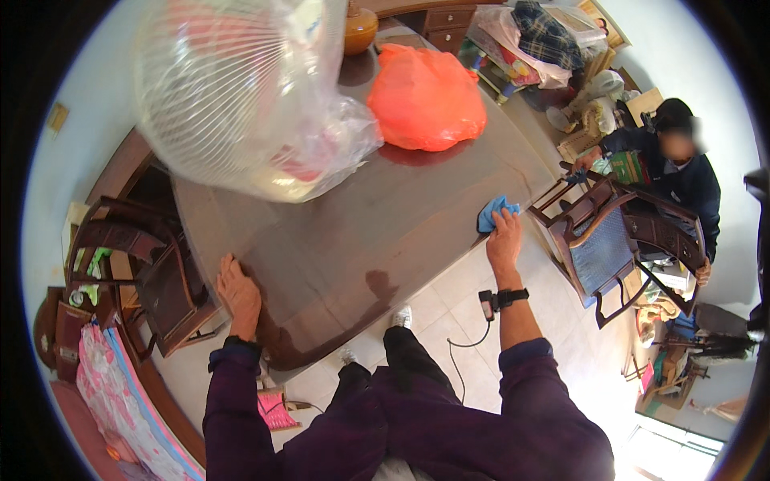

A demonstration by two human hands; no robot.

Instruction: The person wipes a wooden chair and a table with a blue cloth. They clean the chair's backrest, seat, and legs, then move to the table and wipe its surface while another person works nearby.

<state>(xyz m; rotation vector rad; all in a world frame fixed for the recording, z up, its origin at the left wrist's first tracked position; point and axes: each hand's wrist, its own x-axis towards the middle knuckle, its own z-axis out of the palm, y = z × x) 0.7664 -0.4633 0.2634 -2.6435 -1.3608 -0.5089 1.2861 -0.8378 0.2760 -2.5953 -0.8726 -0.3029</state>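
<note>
My right hand [505, 240] holds a folded blue cloth [494, 211] against the right edge of a long dark table [361, 222], which has a clear sheet over its top. My left hand [239, 294] lies on the table's near left edge with nothing in it, its fingers slightly spread. Dark wet-looking patches show along the near edge. Farther back on the table stand a fan cage wrapped in clear plastic [240, 90] and an orange-red plastic bag [427, 99] with hidden contents.
At the right, a person [680, 162] in dark clothes holds a tilted wooden armchair [601, 240] with a blue seat. Another wooden armchair [150, 282] stands against the table's left side. A brown glazed jar [360, 30] is at the far end. A cable hangs from my right wrist.
</note>
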